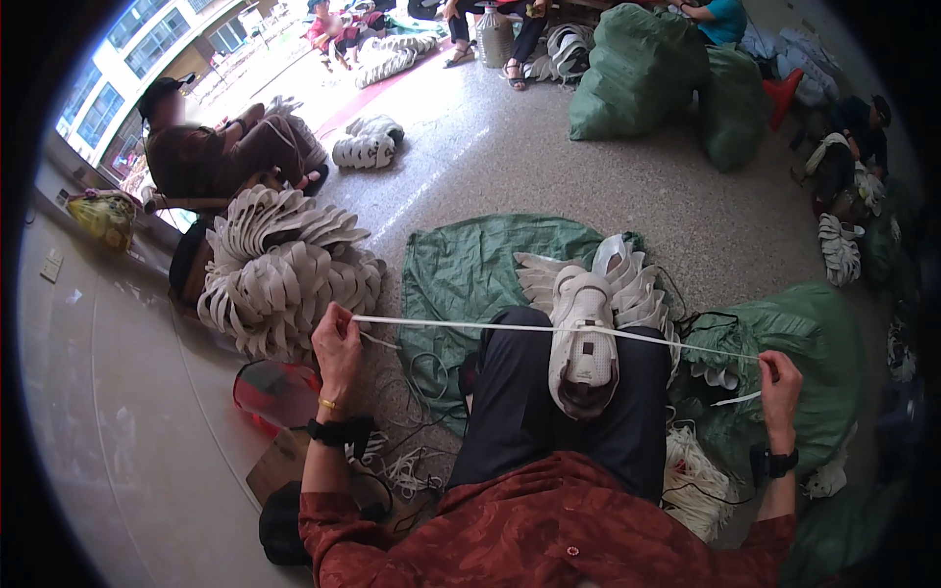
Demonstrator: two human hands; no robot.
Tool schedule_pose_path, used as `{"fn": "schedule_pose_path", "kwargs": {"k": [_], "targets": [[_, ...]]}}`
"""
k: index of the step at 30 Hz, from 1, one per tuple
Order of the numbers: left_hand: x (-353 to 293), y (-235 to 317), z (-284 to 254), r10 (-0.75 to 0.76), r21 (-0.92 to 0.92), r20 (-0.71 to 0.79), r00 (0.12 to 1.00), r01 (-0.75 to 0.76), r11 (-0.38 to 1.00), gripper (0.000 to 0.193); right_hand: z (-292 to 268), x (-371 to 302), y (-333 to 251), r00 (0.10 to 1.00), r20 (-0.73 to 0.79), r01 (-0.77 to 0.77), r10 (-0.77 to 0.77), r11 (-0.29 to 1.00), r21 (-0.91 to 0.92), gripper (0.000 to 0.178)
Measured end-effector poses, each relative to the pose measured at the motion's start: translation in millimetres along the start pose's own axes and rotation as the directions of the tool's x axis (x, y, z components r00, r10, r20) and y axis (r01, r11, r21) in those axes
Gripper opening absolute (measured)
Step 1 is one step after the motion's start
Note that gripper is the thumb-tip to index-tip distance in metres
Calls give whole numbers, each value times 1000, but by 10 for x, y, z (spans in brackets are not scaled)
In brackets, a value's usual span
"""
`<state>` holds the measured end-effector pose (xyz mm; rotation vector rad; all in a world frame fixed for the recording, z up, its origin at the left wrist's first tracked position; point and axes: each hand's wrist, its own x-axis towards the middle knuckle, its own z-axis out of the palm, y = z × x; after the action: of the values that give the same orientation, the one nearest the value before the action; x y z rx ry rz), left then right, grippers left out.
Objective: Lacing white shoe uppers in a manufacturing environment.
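A flat white shoelace (461, 323) is stretched taut from side to side above my lap. My left hand (337, 355) pinches it near one end, and a short tail hangs below the fingers. At the far right my right hand (781, 390) pinches the other end, its loose tip pointing left. Beneath the lace, a white shoe upper (585, 358) rests across my dark-trousered thighs. The lace passes over its middle; whether they touch, I cannot tell. More white uppers (637, 284) lie fanned out just beyond my knees.
A big stack of white uppers (284, 269) stands at left, near a red container (274, 392). Green sacking (456, 265) covers floor ahead; a green sack (804, 338) sits right. White laces (696, 480) lie bundled by my right thigh. Several people sit farther off.
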<state>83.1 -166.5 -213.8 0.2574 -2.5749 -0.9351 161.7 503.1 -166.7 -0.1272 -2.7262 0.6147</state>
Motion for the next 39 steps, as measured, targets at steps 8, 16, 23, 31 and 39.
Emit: {"fn": "schedule_pose_path", "kwargs": {"k": [8, 16, 23, 31, 39], "targets": [[311, -164, -175, -53, 6, -48, 997, 53, 999, 8, -54, -66, 623, 990, 56, -128, 127, 991, 22, 8], [631, -749, -691, -190, -54, -60, 980, 187, 981, 6, -175, -101, 1066, 954, 106, -284, 280, 959, 26, 7], [603, -1257, -1079, -336, -208, 7, 942, 330, 921, 11, -342, -85, 1747, 950, 107, -294, 293, 956, -8, 6], [510, -1275, -986, -345, -188, 68, 936, 351, 917, 10, -456, -270, 1994, 931, 73, -358, 358, 934, -10, 7], [667, -1269, -583, -184, 39, 59, 981, 182, 982, 10, -542, -579, 2349, 905, 25, -425, 426, 905, -15, 8]]}}
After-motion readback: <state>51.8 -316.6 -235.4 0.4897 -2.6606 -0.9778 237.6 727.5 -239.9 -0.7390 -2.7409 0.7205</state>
